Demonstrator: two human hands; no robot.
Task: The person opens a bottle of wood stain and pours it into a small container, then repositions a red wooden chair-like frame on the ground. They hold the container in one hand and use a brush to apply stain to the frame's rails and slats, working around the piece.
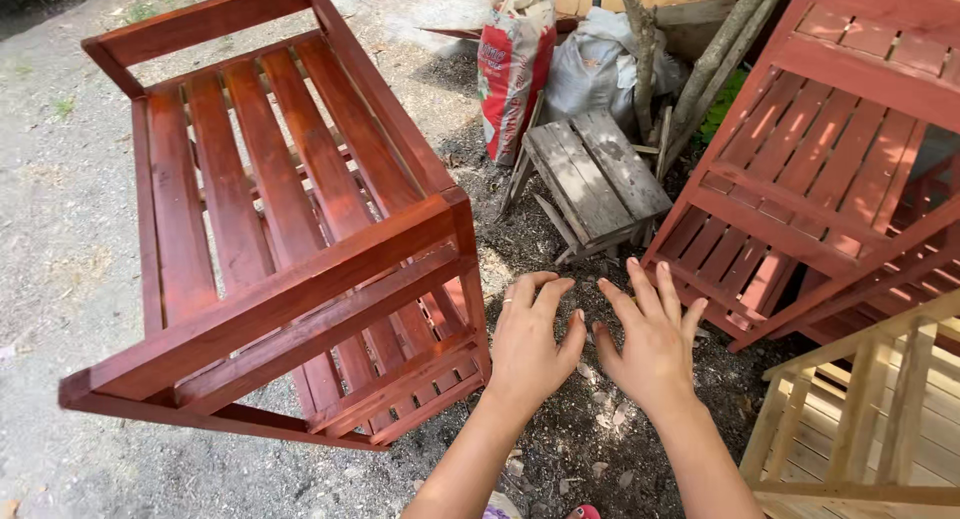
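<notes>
Red-stained wood makes up the slatted bench frame (290,229) tipped at left, its far legs hidden behind its own slats. Just right of its corner post, the left hand (530,344) and right hand (655,344) hover palm-down, fingers spread, holding nothing. Beyond stand a grey stool (597,174), 2 sacks (560,64), another red rack (830,159) and a bare-wood frame (880,419), cut off.

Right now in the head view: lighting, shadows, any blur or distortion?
Head view: hard sunlight from above, bright sheen on the red-stained bench slats; gravel ground at left nearly washed out; deep shade under the small grey stool. Left hand and right hand are sharp, with no motion blur. Wide-angle stretch shows at the edges; the unstained frame leans.
</notes>
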